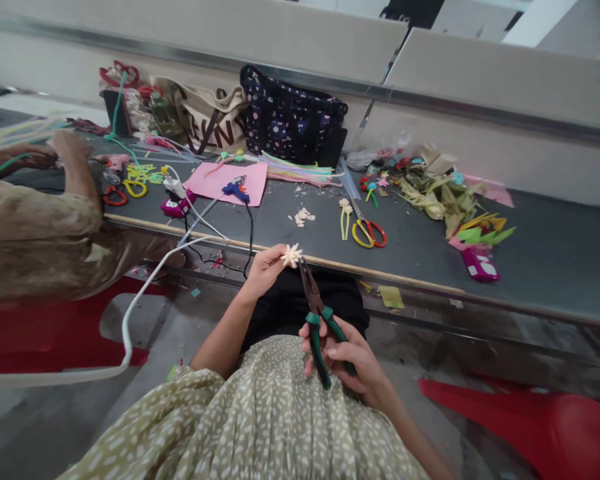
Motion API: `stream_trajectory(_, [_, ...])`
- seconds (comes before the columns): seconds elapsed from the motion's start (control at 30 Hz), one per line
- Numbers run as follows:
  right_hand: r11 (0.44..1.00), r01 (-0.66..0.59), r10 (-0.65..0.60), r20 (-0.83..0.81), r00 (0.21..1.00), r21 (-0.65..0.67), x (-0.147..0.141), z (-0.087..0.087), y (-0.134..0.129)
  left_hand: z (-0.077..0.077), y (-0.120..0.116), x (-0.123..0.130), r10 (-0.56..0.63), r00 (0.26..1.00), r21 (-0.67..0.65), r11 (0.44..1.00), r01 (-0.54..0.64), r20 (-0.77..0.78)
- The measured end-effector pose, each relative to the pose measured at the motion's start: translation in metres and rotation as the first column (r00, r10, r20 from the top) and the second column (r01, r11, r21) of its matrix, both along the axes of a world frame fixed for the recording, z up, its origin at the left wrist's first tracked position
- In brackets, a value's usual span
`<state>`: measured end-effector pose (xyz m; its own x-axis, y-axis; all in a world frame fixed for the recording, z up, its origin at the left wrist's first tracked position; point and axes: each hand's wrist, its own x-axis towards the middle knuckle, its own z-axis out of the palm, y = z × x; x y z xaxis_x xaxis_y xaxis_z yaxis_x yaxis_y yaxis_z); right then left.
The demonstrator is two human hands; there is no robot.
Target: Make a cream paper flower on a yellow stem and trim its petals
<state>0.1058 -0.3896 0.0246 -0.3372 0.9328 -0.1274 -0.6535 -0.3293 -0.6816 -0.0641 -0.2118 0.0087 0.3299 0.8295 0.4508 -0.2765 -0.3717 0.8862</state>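
Observation:
Between its fingertips, my left hand [267, 268] holds a small cream flower [292, 256] with pointed petals, just off the table's front edge. My right hand [347, 353] is wrapped round the green handles of long-nose pliers [314, 293]. The handles are spread, and the plier tips touch or nearly touch the flower's right side. On the table, beyond the flower, lies a small pile of cream pieces [303, 217]. To the right of that pile is another cream flower [345, 205] on yellow-green stems.
Scissors [370, 233], a blue glue gun [237, 191] on pink paper [200, 179], corn husks [435, 193] and two bags stand or lie on the table [410, 253]. A white cable [130, 313] runs at left, near another person's arm [77, 167].

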Motion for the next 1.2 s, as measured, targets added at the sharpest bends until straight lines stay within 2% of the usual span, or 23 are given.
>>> stream_trajectory(0.3, [1.0, -0.006, 0.006, 0.051, 0.999, -0.008, -0.0014, 0.0077, 0.0021, -0.0003, 0.0008, -0.0018, -0.017, 1.0, 0.039, 0.999, 0.018, -0.024])
stream_trajectory(0.47, [0.999, 0.026, -0.023, 0.084, 0.996, -0.029, -0.0021, 0.0047, -0.0003, 0.0001, 0.0002, -0.0028, -0.014, 0.999, 0.062, 0.998, 0.017, -0.046])
stream_trajectory(0.8, [0.997, 0.072, -0.069, 0.1, 0.993, -0.032, -0.0065, 0.0008, -0.0007, 0.0019, -0.0014, -0.0067, 0.059, 0.987, 0.099, 0.994, -0.044, -0.15])
stream_trajectory(1.03, [0.994, 0.108, -0.103, 0.116, 0.988, -0.037, -0.0084, 0.0005, -0.0024, 0.0053, -0.0003, -0.0081, 0.102, 0.975, 0.185, 0.98, -0.066, -0.195])
stream_trajectory(1.2, [0.996, 0.09, -0.087, 0.133, 0.987, -0.022, -0.0062, 0.0044, -0.0017, 0.001, -0.0003, -0.0056, 0.073, 0.981, 0.12, 0.991, -0.052, -0.182])
